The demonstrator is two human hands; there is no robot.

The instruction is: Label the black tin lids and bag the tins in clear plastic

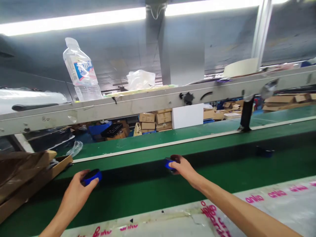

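My left hand (80,187) is closed round a round blue-and-black piece (92,177), thumb on its near side, over the left part of the green conveyor belt (138,194). My right hand (181,165) grips a similar blue-and-black piece (169,163) near the middle of the belt, partly hidden by the fingers. What exactly these pieces are I cannot make out. A third dark blue piece (265,152) lies on the belt at the right, in shadow and away from both hands.
An open cardboard box (59,166) stands at the left. Across the belt runs a raised metal rail (148,101), with a plastic water bottle (82,70) and a tape roll (240,67) on the shelf. White plastic sheeting (172,223) with pink print covers the near edge. A dark post (246,113) holds up the rail.
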